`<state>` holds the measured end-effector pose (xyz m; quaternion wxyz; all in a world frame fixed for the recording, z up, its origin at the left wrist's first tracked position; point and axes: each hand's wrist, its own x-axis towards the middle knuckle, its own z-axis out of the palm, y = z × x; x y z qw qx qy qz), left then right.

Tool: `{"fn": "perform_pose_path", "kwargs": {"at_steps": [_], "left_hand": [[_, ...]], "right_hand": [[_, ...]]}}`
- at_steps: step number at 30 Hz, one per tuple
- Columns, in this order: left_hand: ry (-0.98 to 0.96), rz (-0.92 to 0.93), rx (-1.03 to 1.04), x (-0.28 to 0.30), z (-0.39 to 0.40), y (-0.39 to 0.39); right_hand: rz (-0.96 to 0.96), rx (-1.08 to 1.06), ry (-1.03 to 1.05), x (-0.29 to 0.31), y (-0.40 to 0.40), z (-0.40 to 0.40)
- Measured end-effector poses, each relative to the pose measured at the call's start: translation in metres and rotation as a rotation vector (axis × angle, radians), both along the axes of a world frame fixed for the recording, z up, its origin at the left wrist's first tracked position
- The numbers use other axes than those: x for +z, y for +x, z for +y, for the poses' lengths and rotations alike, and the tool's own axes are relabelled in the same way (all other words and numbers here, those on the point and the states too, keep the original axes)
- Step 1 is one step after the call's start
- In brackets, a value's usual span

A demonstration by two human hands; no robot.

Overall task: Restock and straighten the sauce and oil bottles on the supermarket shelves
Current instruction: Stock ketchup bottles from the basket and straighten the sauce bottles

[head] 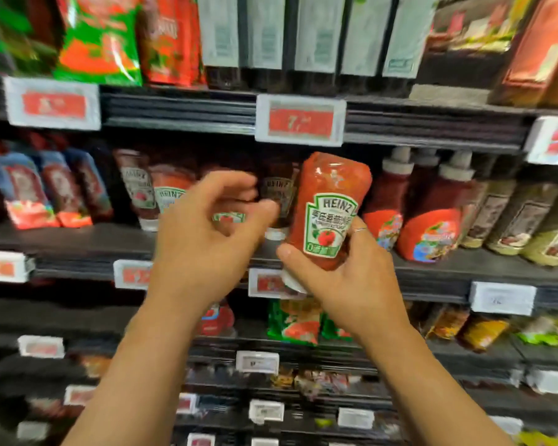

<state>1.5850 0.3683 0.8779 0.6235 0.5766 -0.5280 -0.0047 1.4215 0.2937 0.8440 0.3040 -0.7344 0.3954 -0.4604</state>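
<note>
My right hand (348, 278) grips a red Heinz ketchup squeeze bottle (331, 204) by its lower end, cap down, in front of the middle shelf (78, 239). My left hand (203, 230) hovers just left of that bottle with fingers loosely curled and thumb out, holding nothing. Behind my left hand stand more upside-down Heinz bottles (136, 185) on the same shelf, partly hidden by the hand.
Red squeeze bottles with white caps (432, 207) stand right of the held bottle, then brownish sauce bottles (512, 217). Dark pouches (29, 191) fill the shelf's left. Price tags (300, 120) line the shelf edges. Green and red packets sit above and below.
</note>
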Motion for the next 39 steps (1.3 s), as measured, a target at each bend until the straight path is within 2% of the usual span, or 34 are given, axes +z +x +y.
{"fn": "perform_pose_path", "kwargs": {"at_steps": [2, 4, 5, 10, 15, 18, 27, 30, 33, 36, 39], "left_hand": [[-0.126, -0.167, 0.396, -0.002, 0.004, 0.01], [-0.162, -0.219, 0.61, -0.011, 0.008, 0.021], [-0.147, -0.217, 0.648, -0.017, 0.008, 0.028], [0.094, -0.08, 0.49, -0.042, -0.003, 0.046], [0.184, 0.06, 0.412, -0.064, -0.02, 0.051], [0.237, 0.06, 0.424, -0.074, -0.027, 0.056], [0.26, 0.02, 0.406, -0.07, -0.021, 0.055], [0.142, 0.011, 0.47, -0.059, -0.005, 0.066], [-0.013, -0.017, 0.573, -0.039, 0.012, 0.11], [0.09, 0.055, 0.55, -0.031, 0.012, 0.158], [0.276, 0.015, 0.542, -0.04, 0.001, 0.18]], "right_hand": [[0.036, -0.012, 0.004, -0.002, 0.0, -0.013], [0.07, -0.002, 0.005, -0.006, 0.005, -0.023], [0.07, 0.0, 0.004, -0.007, 0.01, -0.026], [0.071, -0.039, -0.025, -0.011, 0.039, -0.032], [0.128, -0.096, -0.034, -0.018, 0.06, -0.032], [0.175, -0.131, -0.025, -0.024, 0.065, -0.031], [0.237, -0.179, -0.045, -0.023, 0.074, -0.024], [0.276, -0.156, -0.037, -0.011, 0.058, -0.026], [0.176, -0.233, -0.104, 0.011, 0.026, -0.033], [0.118, -0.355, -0.221, 0.022, 0.012, -0.041], [0.157, -0.329, -0.143, 0.013, 0.026, -0.047]]}}
